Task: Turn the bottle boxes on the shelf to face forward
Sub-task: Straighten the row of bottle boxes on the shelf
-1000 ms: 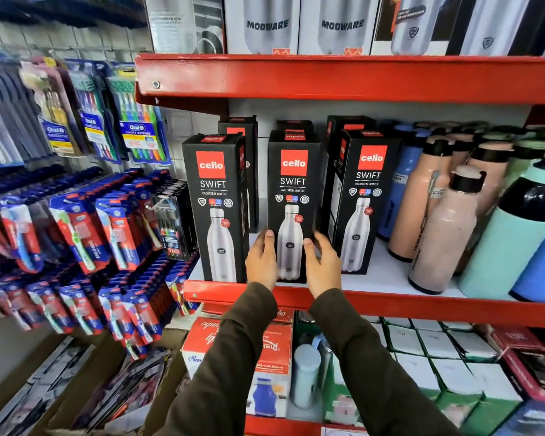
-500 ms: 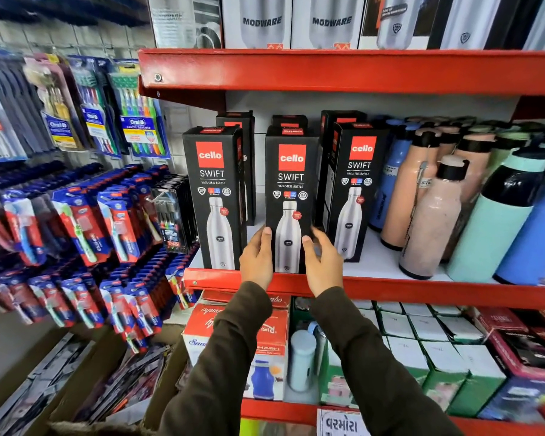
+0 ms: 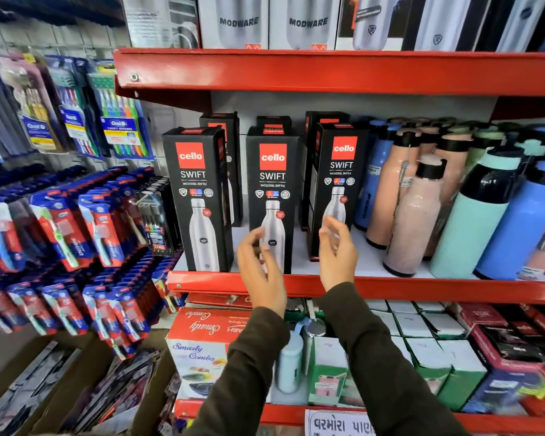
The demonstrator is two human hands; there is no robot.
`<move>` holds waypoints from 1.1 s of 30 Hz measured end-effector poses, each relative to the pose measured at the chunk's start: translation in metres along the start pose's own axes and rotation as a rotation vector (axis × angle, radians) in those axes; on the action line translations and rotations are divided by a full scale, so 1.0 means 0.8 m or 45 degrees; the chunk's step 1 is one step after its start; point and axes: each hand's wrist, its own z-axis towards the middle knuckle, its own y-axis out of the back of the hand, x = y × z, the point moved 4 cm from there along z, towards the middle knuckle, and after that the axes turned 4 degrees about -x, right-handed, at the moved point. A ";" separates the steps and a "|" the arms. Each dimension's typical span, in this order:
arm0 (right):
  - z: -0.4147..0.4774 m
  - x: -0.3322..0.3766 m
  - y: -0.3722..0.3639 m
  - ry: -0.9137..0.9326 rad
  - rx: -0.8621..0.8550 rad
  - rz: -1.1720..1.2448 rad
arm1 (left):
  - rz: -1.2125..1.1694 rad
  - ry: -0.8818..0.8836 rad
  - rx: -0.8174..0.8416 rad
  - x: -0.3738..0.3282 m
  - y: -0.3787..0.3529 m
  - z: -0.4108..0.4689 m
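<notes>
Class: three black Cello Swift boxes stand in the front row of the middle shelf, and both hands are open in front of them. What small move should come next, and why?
Probably close both hands on the right box and twist it square. The left box and middle box face forward, while it stands angled, showing its side panel. The left hand and right hand hold nothing.

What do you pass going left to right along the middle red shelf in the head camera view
left Cello Swift box → middle Cello Swift box → right Cello Swift box → blue bottle → pink bottle with black cap → mint green bottle → large blue bottle
</notes>
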 end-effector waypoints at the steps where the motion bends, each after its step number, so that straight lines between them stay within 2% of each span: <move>1: 0.008 -0.005 0.008 0.017 -0.051 -0.015 | -0.031 -0.029 0.036 -0.007 -0.011 -0.004; 5: 0.043 -0.026 0.031 0.028 -0.161 -0.122 | -0.075 -0.087 0.324 -0.017 -0.070 -0.016; 7: 0.059 -0.038 0.035 -0.046 -0.095 -0.149 | -0.037 -0.023 0.464 -0.010 -0.104 -0.019; 9: 0.073 -0.047 0.034 -0.130 -0.007 -0.173 | 0.044 0.144 0.538 0.005 -0.135 -0.018; 13: 0.089 -0.064 0.032 -0.260 0.135 -0.209 | 0.144 0.553 0.474 0.045 -0.169 -0.005; 16: 0.094 -0.074 0.033 -0.278 0.190 -0.252 | 0.174 0.675 0.470 0.057 -0.173 -0.001; 33: 0.060 -0.054 0.061 -0.189 0.169 -0.251 | 0.227 0.622 0.316 0.047 -0.144 -0.015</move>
